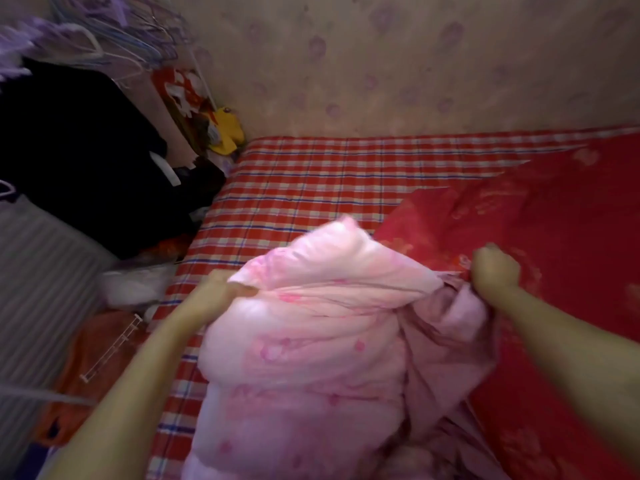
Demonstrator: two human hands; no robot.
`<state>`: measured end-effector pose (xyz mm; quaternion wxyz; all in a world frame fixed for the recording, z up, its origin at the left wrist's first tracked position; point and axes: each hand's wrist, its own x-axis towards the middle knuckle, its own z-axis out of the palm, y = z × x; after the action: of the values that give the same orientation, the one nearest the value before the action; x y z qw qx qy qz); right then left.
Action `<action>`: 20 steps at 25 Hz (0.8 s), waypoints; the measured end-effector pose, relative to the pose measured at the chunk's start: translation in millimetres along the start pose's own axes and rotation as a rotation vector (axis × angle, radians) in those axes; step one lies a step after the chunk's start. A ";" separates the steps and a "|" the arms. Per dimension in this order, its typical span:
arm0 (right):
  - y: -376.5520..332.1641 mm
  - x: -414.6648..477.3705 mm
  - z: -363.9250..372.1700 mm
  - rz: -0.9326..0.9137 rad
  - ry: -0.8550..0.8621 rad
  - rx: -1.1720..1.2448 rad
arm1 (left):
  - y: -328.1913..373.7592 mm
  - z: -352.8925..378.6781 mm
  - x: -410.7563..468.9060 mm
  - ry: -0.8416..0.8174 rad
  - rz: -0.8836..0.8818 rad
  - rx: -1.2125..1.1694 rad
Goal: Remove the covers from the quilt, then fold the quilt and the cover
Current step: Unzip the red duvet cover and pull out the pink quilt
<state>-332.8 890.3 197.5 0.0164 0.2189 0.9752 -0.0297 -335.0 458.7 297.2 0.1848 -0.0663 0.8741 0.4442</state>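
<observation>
Faded flowered wallpaper (415, 64) backs a bed (311, 174) spread with a red, white and blue checked sheet, which runs along the wall into the far left corner. Beyond the bed's left edge hang dark clothes (69, 150) under a tangle of pale wire hangers (114, 39), and a yellow soft toy (227, 131) sits in the room's corner. A red flowered cover (554, 220) lies over the right side of the bed, reaching its far right corner.

Both bare forearms reach forward from the near edge, spread apart. The left hand (221, 289) is at the left end of the pink quilt (311, 341); its fingers are tucked under a folded flap there, gripping it, though the flap hides most of them. The right hand (493, 268) is clenched in a fist, knuckles up, around bunched fabric at the quilt's right end, where a duller mauve cloth (460, 317) gathers just below the wrist. A taut fold of the quilt runs between the two hands.

The quilt is puffy, printed with small pink flowers, and heaped between the arms over the near middle of the bed, its top lifted and its right side touching the red cover.
</observation>
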 end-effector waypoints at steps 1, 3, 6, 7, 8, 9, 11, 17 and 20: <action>21.8 3.7 1.0 0.065 0.007 0.000 | -25.1 -10.7 -0.4 0.060 -0.127 0.015; 33.8 2.6 3.9 0.149 -0.047 0.027 | -74.8 -13.5 0.5 0.108 -0.324 0.063; -2.2 -3.8 1.6 0.035 -0.062 0.156 | -115.6 11.1 16.7 -0.105 -0.510 0.526; -18.3 -9.5 -5.0 -0.045 -0.085 0.236 | -108.3 20.3 26.0 -0.173 -0.499 0.726; -32.0 -16.4 -9.6 -0.146 -0.144 0.331 | -93.9 31.6 37.2 -0.188 -0.456 0.881; -43.4 -27.2 -15.0 -0.263 -0.237 0.409 | -73.8 47.7 50.2 -0.177 -0.330 0.962; -58.0 -50.3 -25.0 -0.461 -0.402 0.522 | -27.0 90.3 73.3 -0.164 0.080 0.947; -48.1 -75.9 -48.0 -0.487 -0.634 0.449 | 26.3 212.8 85.0 -0.428 0.327 1.161; -65.5 -82.0 -34.4 -0.409 -0.480 0.272 | 35.2 216.7 69.2 -0.303 0.500 1.175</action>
<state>-287.3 798.5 238.8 0.2099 0.0056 0.9543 -0.2127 -351.5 656.6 180.9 0.2027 0.3140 0.9246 -0.0734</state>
